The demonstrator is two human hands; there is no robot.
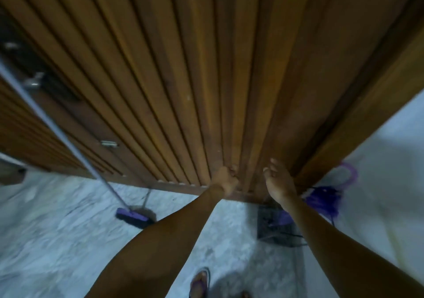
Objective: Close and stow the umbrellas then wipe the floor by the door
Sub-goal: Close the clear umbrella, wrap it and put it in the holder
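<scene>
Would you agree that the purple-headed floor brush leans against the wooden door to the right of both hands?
Not quite: the head view shows the purple-headed floor brush leaning against the wooden door to the left of both hands, beyond the left hand. What lies right of the right hand is a purple umbrella.

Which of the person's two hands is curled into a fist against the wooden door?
The left hand, fingers curled at the door's slats; the right hand is open, fingers relaxed.

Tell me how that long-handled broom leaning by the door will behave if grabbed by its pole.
The broom likely stays stiff: its pole looks straight. It leans on the door, so a nudge may topple it. Probably bottom-heavy, given the purple brush head.
</scene>
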